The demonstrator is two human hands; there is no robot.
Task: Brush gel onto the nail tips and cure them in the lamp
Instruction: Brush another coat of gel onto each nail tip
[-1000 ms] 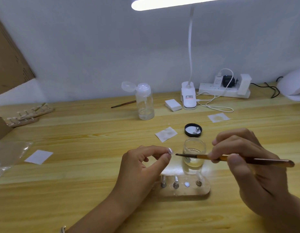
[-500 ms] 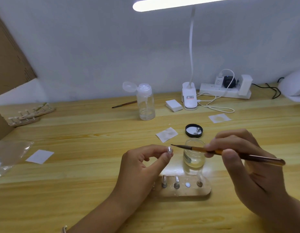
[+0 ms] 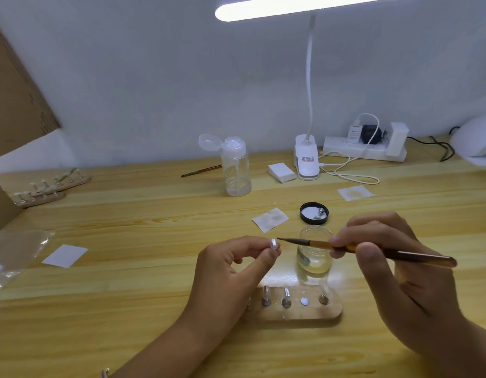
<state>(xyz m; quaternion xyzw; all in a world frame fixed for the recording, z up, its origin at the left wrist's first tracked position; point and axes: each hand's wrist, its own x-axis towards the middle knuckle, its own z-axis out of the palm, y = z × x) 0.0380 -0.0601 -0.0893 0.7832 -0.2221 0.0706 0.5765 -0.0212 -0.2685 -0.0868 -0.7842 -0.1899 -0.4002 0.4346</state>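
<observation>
One label (image 3: 307, 159), on the lamp clip (image 3: 304, 144), unreadable; right hand (image 3: 394, 266) holds brush (image 3: 314, 244).

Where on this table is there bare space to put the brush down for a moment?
The widest bare wood lies between the white paper square and your left hand, running back to the clear bottle. It is crowded round the gel jar, black lid, nail stand and power strip.

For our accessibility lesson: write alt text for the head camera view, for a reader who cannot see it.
The left hand pinches a nail tip while the right hand holds a brush, its point close to the tip. A jar and a tip holder stand on the wooden table beneath.
</observation>
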